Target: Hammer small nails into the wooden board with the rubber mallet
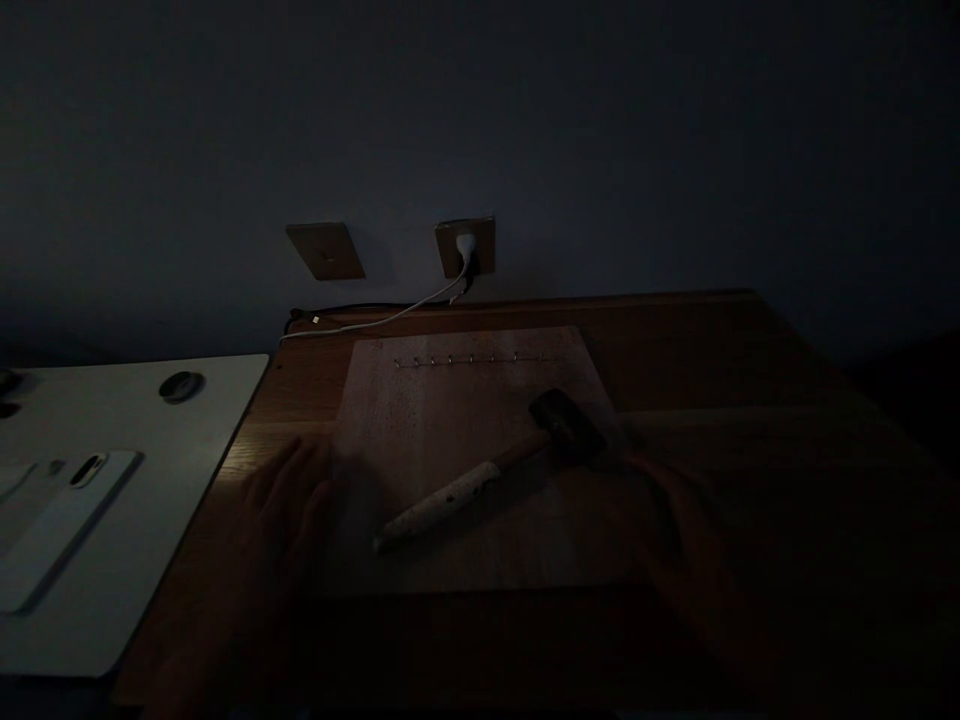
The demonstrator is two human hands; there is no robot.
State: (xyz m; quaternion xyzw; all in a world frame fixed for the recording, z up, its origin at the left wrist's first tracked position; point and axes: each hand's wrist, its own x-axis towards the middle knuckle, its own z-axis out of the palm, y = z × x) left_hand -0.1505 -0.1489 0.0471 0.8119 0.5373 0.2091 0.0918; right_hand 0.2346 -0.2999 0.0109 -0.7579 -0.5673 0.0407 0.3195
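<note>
A wooden board point(420, 420) lies on the brown table, with a row of several small nails point(472, 359) standing along its far side. Across the board rests a mallet with a dark head point(568, 426) and a pale-wrapped handle point(442, 503), held by neither hand. My left hand point(279, 520) is at the board's left edge, its fingers apart and holding nothing. Near the right edge, my right hand point(679, 520) is dim, thumb and fingers apart; no object shows in it. Contact between either hand and the board is hard to make out in the darkness.
On the left, a white table point(187, 480) holds a phone point(67, 520) and a dark ring-shaped item point(181, 387). A white plug point(466, 245) sits in the wall socket, its cable point(390, 318) running along the brown table's point(697, 350) back edge.
</note>
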